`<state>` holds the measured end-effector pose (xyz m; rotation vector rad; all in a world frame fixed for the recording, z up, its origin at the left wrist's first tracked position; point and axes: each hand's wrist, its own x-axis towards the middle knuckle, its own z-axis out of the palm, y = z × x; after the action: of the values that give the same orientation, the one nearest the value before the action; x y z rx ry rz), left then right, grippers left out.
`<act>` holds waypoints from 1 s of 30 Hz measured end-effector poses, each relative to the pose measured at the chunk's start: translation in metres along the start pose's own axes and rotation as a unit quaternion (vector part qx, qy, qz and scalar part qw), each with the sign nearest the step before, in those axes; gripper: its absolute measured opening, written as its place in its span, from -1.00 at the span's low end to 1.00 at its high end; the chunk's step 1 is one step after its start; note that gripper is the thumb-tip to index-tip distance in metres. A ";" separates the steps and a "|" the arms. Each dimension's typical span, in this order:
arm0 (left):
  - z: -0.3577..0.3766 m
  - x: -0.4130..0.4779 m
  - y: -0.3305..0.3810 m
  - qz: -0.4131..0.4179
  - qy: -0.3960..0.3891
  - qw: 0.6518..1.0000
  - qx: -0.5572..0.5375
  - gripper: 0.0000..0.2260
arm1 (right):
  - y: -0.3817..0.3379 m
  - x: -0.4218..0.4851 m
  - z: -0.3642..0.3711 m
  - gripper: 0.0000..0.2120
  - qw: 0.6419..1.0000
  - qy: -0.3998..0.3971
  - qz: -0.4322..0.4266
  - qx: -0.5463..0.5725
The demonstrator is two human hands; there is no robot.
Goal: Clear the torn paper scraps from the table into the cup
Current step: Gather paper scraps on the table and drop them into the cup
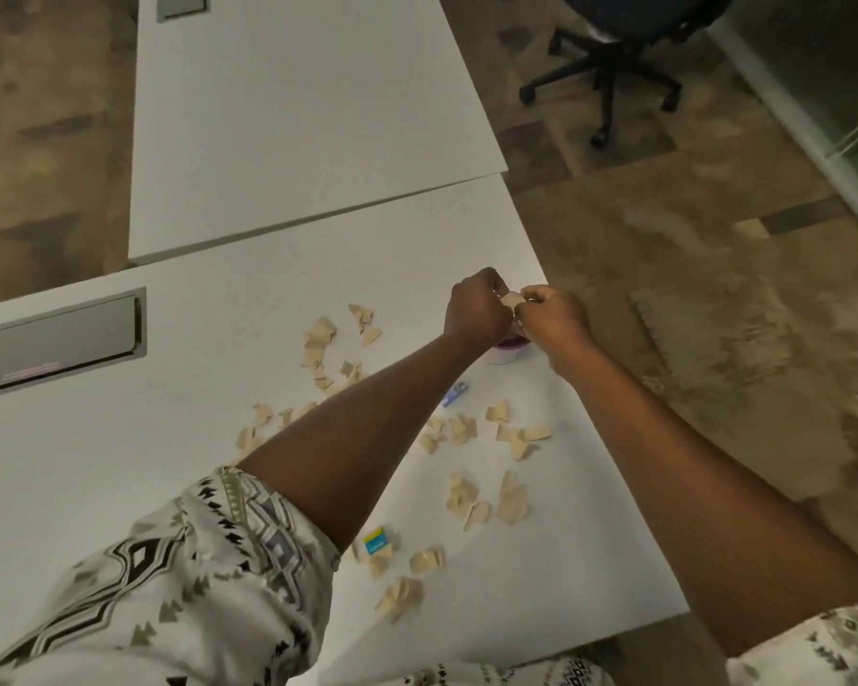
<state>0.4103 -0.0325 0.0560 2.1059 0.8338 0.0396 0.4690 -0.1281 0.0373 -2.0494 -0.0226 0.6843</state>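
Observation:
Several tan torn paper scraps (511, 497) lie scattered over the white table (120, 477), from the middle down to the near edge. A small white cup (504, 353) with a purple inside stands near the table's right edge, mostly hidden by my hands. My left hand (474, 309) and my right hand (553, 314) meet just above the cup. Both pinch the same tan paper scrap (511, 299) between their fingertips.
A small blue object (455, 393) lies below the cup, and a blue-and-yellow eraser-like block (377, 539) sits by my left forearm. A grey cable hatch (55, 339) is set into the table at left. A second white table (293, 101) adjoins behind. An office chair (615, 56) stands on the carpet.

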 end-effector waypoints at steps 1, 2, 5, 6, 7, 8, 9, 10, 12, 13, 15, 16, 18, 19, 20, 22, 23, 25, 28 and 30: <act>-0.001 0.000 0.000 0.006 -0.001 1.000 0.000 -0.88 | -0.001 -0.001 -0.001 -0.73 1.000 0.002 -0.001 -0.004; -0.003 0.000 -0.001 0.012 -0.003 1.000 0.002 -0.87 | -0.001 -0.001 -0.001 -0.69 1.000 0.003 -0.001 -0.007; -0.007 -0.001 -0.002 0.021 -0.007 1.000 -0.001 -0.82 | -0.002 -0.003 -0.004 -0.65 1.000 0.005 0.005 -0.005; -0.009 -0.003 -0.002 0.025 -0.008 1.000 0.001 -0.81 | -0.002 -0.005 -0.005 -0.66 1.000 0.012 0.003 -0.005; -0.011 -0.005 -0.003 0.030 -0.007 1.000 0.003 -0.81 | -0.002 -0.007 -0.006 -0.69 1.000 0.021 -0.005 -0.009; -0.013 -0.008 -0.004 0.035 -0.004 0.999 0.005 -0.81 | -0.001 -0.011 -0.007 -0.72 0.999 0.032 -0.017 -0.017; -0.015 -0.012 -0.006 0.040 -0.001 0.999 0.006 -0.82 | -0.001 -0.016 -0.008 -0.76 0.998 0.040 -0.033 -0.028; -0.018 -0.016 -0.008 0.043 0.003 0.999 0.008 -0.82 | 0.000 -0.022 -0.010 -0.79 0.997 0.046 -0.053 -0.042; -0.021 -0.030 -0.014 0.050 0.013 0.999 0.009 -0.85 | 0.007 -0.037 -0.013 -0.84 0.990 0.052 -0.093 -0.087; -0.023 -0.039 -0.020 0.055 0.018 0.998 0.009 -0.86 | 0.012 -0.044 -0.014 -0.85 0.986 0.053 -0.112 -0.110; -0.025 -0.058 -0.034 0.065 0.017 0.998 0.012 -0.85 | 0.028 -0.061 -0.015 -0.84 0.980 0.045 -0.133 -0.138; -0.026 -0.070 -0.043 0.066 0.011 0.998 0.014 -0.85 | 0.038 -0.070 -0.014 -0.84 0.978 0.036 -0.133 -0.154; -0.026 -0.094 -0.064 0.062 -0.006 0.998 0.021 -0.84 | 0.060 -0.088 -0.012 -0.81 0.975 0.005 -0.115 -0.191; -0.026 -0.105 -0.074 0.057 -0.015 0.998 0.027 -0.84 | 0.070 -0.097 -0.011 -0.79 0.972 -0.016 -0.103 -0.211; -0.026 -0.117 -0.085 0.051 -0.023 0.998 0.034 -0.83 | 0.081 -0.105 -0.009 -0.76 0.967 -0.036 -0.093 -0.233; -0.025 -0.138 -0.107 0.044 -0.040 0.997 0.056 -0.82 | 0.101 -0.123 -0.006 -0.70 0.954 -0.063 -0.088 -0.280; -0.025 -0.149 -0.118 0.040 -0.045 0.996 0.070 -0.82 | 0.109 -0.132 -0.004 -0.66 0.948 -0.072 -0.088 -0.297; -0.026 -0.170 -0.140 0.035 -0.053 0.994 0.093 -0.82 | 0.123 -0.149 0.002 -0.56 0.942 -0.089 -0.075 -0.315; -0.030 -0.201 -0.174 0.030 -0.061 0.990 0.127 -0.79 | 0.140 -0.171 0.016 -0.43 0.924 -0.119 -0.052 -0.359; -0.036 -0.222 -0.198 0.029 -0.054 0.987 0.149 -0.77 | 0.148 -0.184 0.028 -0.38 0.909 -0.136 -0.048 -0.392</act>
<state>0.1185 -0.0523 -0.0079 2.3889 0.7509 -0.1768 0.2642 -0.2397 -0.0071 -2.6602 -0.6513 1.0015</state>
